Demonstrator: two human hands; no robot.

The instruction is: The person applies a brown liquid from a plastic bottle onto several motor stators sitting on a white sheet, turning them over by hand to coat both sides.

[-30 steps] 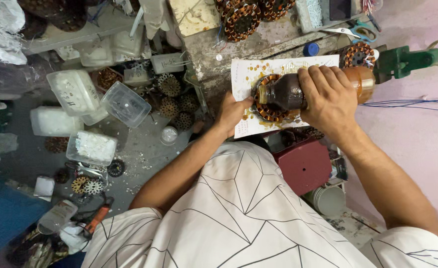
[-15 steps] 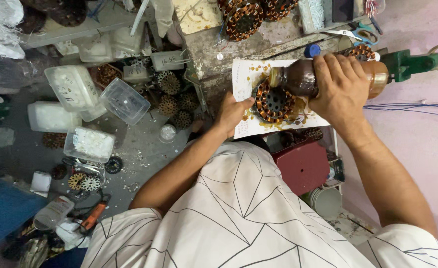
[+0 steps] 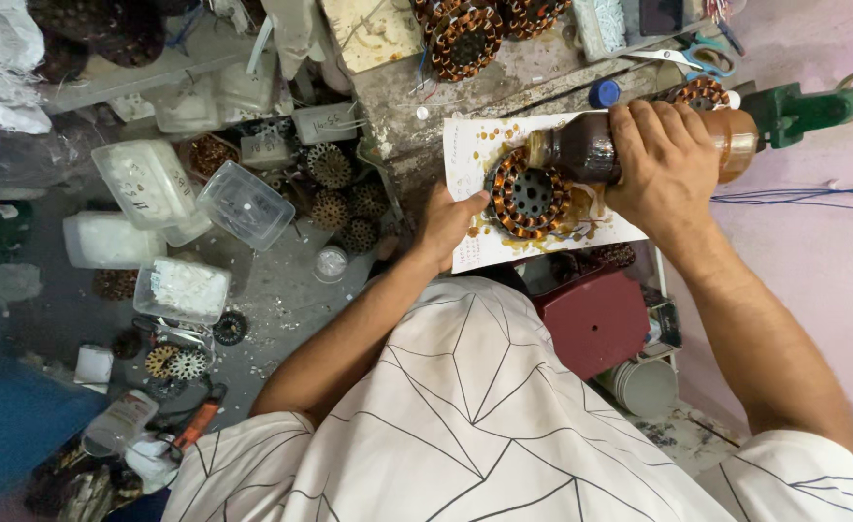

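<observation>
A round copper-wound stator (image 3: 528, 193) lies on a stained white sheet of paper (image 3: 467, 155) on the workbench. My right hand (image 3: 668, 159) grips a brown bottle (image 3: 591, 147), tipped on its side with its mouth over the stator's rim. Brown drips mark the paper around the stator. My left hand (image 3: 450, 224) rests on the paper's left edge, its fingers touching the stator's side.
More wound stators (image 3: 465, 34) sit at the bench's far edge, with scissors (image 3: 692, 53) and a blue cap (image 3: 603, 93) close by. Bare stator cores (image 3: 334, 174) and clear plastic boxes (image 3: 243, 203) lie on the floor at left. A dark red stool (image 3: 595, 319) stands below the bench.
The bottle has shifted right and up off the stator, so the stator now shows fully. My left hand has slid closer to the stator's side.
</observation>
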